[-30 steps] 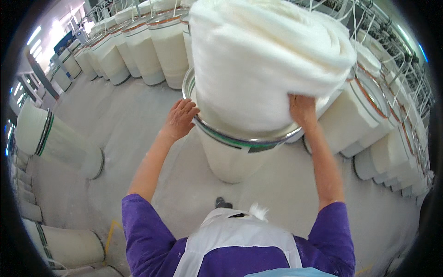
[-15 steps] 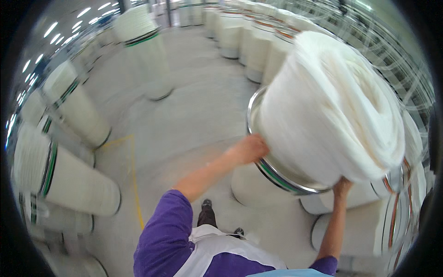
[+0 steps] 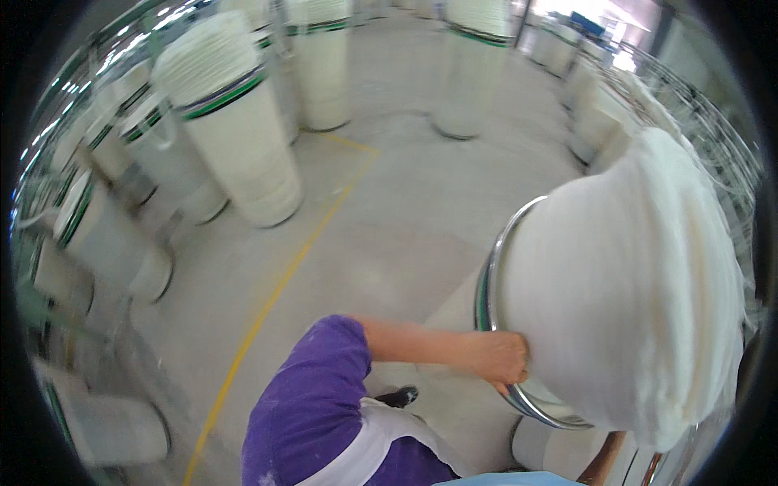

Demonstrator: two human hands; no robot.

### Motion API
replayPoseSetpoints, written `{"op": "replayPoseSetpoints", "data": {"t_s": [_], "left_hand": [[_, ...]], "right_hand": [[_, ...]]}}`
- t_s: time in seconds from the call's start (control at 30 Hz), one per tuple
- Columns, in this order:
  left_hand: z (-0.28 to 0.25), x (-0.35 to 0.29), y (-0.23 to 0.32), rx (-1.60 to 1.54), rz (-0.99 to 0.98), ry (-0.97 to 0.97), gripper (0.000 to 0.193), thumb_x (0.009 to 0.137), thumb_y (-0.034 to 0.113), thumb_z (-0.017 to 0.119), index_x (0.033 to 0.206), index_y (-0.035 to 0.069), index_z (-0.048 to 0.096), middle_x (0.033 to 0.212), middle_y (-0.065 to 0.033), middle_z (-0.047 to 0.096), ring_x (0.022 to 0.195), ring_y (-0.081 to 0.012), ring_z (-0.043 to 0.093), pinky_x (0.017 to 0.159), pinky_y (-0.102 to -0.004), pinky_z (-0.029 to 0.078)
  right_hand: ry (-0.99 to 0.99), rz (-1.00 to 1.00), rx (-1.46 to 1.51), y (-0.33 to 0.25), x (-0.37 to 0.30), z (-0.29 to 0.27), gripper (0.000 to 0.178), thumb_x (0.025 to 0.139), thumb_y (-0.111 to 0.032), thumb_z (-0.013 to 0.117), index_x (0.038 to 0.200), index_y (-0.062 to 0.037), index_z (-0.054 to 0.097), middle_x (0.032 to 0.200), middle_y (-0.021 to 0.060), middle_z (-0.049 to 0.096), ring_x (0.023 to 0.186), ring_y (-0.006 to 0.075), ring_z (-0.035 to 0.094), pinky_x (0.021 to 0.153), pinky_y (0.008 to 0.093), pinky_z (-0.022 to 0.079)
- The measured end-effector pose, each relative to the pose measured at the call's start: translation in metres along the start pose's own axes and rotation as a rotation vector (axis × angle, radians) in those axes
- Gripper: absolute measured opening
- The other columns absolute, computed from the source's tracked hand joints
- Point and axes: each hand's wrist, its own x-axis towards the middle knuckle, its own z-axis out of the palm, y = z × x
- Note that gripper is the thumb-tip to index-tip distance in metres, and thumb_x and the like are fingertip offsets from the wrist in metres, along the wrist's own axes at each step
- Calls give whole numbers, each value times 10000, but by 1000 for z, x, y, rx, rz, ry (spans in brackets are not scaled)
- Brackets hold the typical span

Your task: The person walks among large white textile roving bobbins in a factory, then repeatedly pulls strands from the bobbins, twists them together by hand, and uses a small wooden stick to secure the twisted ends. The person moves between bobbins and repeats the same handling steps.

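A tall white sliver can (image 3: 450, 324) stands close on my right. Its top has a shiny metal rim (image 3: 504, 243) with a green band below. A thick white heap of soft fibre sliver (image 3: 616, 283) bulges high above the rim. My left hand (image 3: 504, 358) is closed over the near side of the rim, its knuckles against the fibre. Of my right arm only the forearm (image 3: 608, 460) shows at the lower edge, under the overhanging sliver. The right hand's fingers are hidden behind the fibre.
Several similar full cans, including one with a green band (image 3: 243, 154), stand to the left. Another can (image 3: 472, 81) stands alone ahead. A yellow floor line (image 3: 279, 283) runs along my left. Cans and machinery (image 3: 713, 138) line the right side.
The view has turned left, so the left-hand cans and yellow line lie further right. My left hand stays on the rim. The right hand has slipped behind the fibre.
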Motion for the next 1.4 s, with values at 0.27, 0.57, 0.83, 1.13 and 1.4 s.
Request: {"op": "replayPoseSetpoints", "data": {"t_s": [0.27, 0.57, 0.83, 1.13, 1.4], "left_hand": [[-30, -3, 79, 124, -332, 91, 598, 741, 678, 563, 542, 115, 589, 558, -13, 595, 579, -227, 595, 565, -347, 441], [-87, 40, 137, 325, -692, 76, 631, 740, 711, 558, 517, 122, 526, 512, -1, 501, 537, -206, 514, 509, -333, 360], [-86, 108, 225, 397, -1110, 76, 620, 759, 671, 596, 540, 103, 478, 537, -6, 488, 559, -223, 522, 531, -346, 404], [-90, 91, 173, 668, -1229, 695, 581, 807, 624, 575, 1121, 142, 653, 1139, -88, 634, 1097, -273, 560, 957, -404, 439], [-204, 39, 56, 525, -1301, 260, 611, 860, 636, 476, 628, 103, 663, 614, -81, 636, 626, -301, 623, 602, -388, 492]], "right_hand": [[3, -150, 110, 8, 29, 13, 374, 882, -121, 497, 1230, 8, 543, 1276, 206, 542, 1168, 408, 478, 1012, 499, 340], [-2, -357, 398, 2, 129, 58, 376, 886, -138, 507, 1233, 2, 543, 1287, 197, 538, 1181, 398, 475, 1018, 494, 338], [-9, -568, 591, -31, 222, 91, 378, 890, -152, 516, 1236, -4, 544, 1296, 188, 535, 1193, 389, 472, 1023, 490, 337], [77, -858, 740, -150, 355, 125, 381, 894, -168, 527, 1239, -10, 545, 1307, 178, 531, 1207, 379, 469, 1029, 486, 336], [216, -1160, 726, -299, 518, 174, 383, 897, -183, 536, 1242, -16, 546, 1316, 170, 527, 1219, 370, 466, 1035, 482, 334]]}}
